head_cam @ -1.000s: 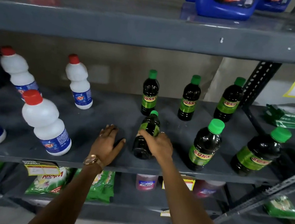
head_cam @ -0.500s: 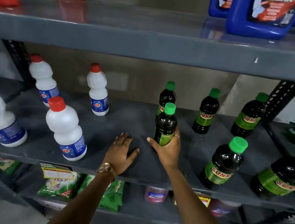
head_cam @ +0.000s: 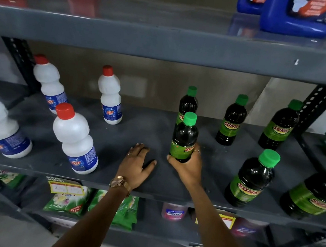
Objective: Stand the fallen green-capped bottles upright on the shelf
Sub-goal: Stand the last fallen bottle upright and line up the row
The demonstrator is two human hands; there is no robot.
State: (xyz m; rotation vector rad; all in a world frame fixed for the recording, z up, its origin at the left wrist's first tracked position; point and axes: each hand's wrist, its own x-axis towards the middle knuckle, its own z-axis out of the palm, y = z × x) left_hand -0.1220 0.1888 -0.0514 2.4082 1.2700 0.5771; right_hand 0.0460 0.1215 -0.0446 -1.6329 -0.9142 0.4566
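Observation:
A dark green-capped bottle (head_cam: 185, 137) with a green "Sunny" label stands upright in the middle of the grey shelf (head_cam: 148, 188). My right hand (head_cam: 187, 165) is wrapped around its lower part from the front. Flat on the shelf just left of it lies my left hand (head_cam: 135, 163), fingers spread, holding nothing. Several more green-capped bottles stand upright: one right behind the held one (head_cam: 188, 101), two further right at the back (head_cam: 231, 120) (head_cam: 280, 127), and two at the front right (head_cam: 252, 177) (head_cam: 315, 195).
White bottles with red caps (head_cam: 75, 140) stand on the left half of the shelf. The upper shelf (head_cam: 169, 42) carries red and blue jugs (head_cam: 299, 14). Green packets (head_cam: 67, 200) lie on the shelf below. A perforated upright post (head_cam: 315, 107) stands at the right.
The bottle in my right hand went from tilted back on the shelf to upright. My left hand stayed flat on the shelf. My head moved closer and a little to the left.

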